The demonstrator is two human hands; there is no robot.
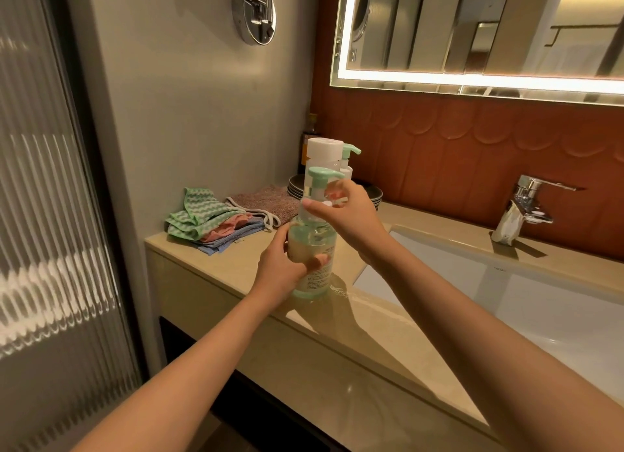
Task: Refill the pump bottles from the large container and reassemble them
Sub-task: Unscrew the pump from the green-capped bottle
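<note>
A bathroom corner: beige stone tabletop (337,350) with a white sink (506,299) set in at the right, a chrome faucet (520,212) behind it, and a lit mirror (472,29) above, cut off by the top and right edges. At the left, a ribbed glass door (50,215); nothing readable through it.

Near the front edge of the tabletop, just left of the sink: the clear pump bottle (312,249). Stands upright, base seemingly on the stone. Held low by the left hand (283,269), fingers curled round the far side and mostly hidden, thumb across the printed label. Gripped higher by the right hand (347,212), thumb and fingers curled about the collar under the mint-green pump (319,176). Covers the neck, so cannot tell whether the collar sits fully down. Pale liquid inside; level hard to make out.

Directly behind, partly covered: the large container (324,149) with a white cap, and a second pump bottle (349,151), only its green head and a bit of neck showing. In the corner, a dark bottle (309,137), dim, label unreadable. Dark plates (297,185) in a stack, mostly hidden by the bottles and hands. To the left, folded cloths (202,222) in green, pink, blue and brown.
</note>
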